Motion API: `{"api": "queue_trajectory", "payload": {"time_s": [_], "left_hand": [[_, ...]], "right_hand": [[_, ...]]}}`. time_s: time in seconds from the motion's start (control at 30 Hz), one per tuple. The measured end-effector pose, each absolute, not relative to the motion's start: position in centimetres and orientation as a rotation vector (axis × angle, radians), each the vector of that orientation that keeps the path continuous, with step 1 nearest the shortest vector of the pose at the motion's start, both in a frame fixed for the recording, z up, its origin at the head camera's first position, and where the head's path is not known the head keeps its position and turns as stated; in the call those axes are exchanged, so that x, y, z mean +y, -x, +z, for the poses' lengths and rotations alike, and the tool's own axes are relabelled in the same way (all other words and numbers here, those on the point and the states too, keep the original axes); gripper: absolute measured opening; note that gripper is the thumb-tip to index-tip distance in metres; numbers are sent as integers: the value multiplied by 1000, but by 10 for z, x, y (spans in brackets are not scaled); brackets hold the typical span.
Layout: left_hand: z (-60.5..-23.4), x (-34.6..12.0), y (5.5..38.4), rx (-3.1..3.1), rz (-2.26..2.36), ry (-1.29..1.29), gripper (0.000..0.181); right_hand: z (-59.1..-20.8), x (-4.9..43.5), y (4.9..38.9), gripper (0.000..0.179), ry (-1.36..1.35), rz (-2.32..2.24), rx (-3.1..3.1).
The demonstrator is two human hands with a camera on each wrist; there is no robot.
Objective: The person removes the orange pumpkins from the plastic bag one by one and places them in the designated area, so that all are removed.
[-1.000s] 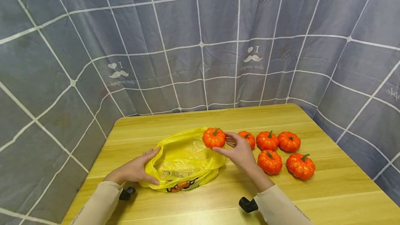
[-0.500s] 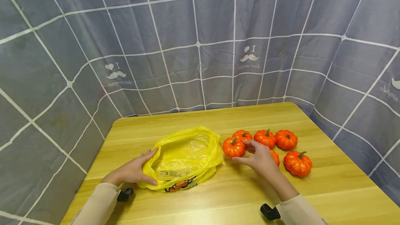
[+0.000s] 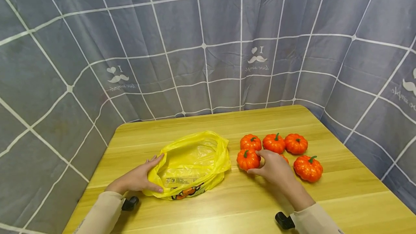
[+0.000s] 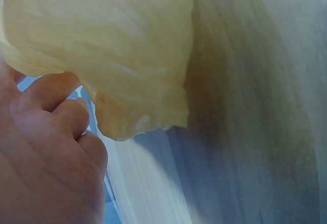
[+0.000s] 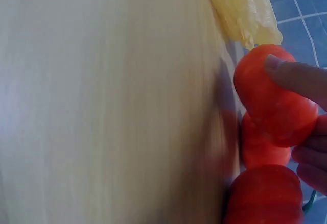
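Note:
A yellow plastic bag (image 3: 212, 187) lies on the table with its mouth spread wide. My left hand (image 3: 138, 178) grips its left rim, thumb at the front edge and fingers farther back. In the left wrist view, curled fingers sit against the bag (image 4: 117, 40). Right of the bag, my right hand (image 3: 276, 169) holds a small orange pumpkin (image 3: 248, 160) with a green stem. The thumb presses one side of that pumpkin (image 5: 265, 91) in the right wrist view. Whether it touches the table cannot be told. One pumpkin (image 3: 284, 158) is mostly hidden behind the right hand.
Several other pumpkins stand grouped on the right: one behind the held one (image 3: 250, 142), two beside it along the back (image 3: 273, 143) (image 3: 296, 144), and one farther right (image 3: 308, 169). A grey checked curtain (image 3: 182, 64) surrounds the wooden table (image 3: 208, 216).
My right hand has carried the pumpkin from the bag's right rim rightward and down, in front of the back pumpkins. My left hand stays on the bag.

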State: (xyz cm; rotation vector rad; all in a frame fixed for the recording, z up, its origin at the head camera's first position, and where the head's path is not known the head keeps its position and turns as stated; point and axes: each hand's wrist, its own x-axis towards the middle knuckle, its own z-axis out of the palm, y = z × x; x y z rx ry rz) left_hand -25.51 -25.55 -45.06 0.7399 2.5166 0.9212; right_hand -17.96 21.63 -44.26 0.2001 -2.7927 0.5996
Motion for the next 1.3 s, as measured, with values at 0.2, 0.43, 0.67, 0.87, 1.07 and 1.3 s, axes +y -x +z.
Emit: {"api": "queue_trajectory", "payload": {"time_s": [0.2,0.43,0.67,0.87,1.07,1.3], "left_hand": [[-452,-257,255,2523,921,-744,122],[-451,-256,254,2526,909,-740,121],[-451,-258,253,2547,919,-777,121],[-450,-263,247,2579,949,-785,123],[-438,-269,242,2632,991,-811,121],[-405,-259,238,2717,944,-943,105]], "right_hand": [[-442,219,181,55,-238,482,-2811],[-443,221,181,79,-275,518,-2817],[-441,219,179,98,-237,683,-2790],[-436,218,179,95,-237,739,-2740],[-426,217,182,89,-336,710,-2602],[-402,218,182,94,-473,604,-2477]]}}
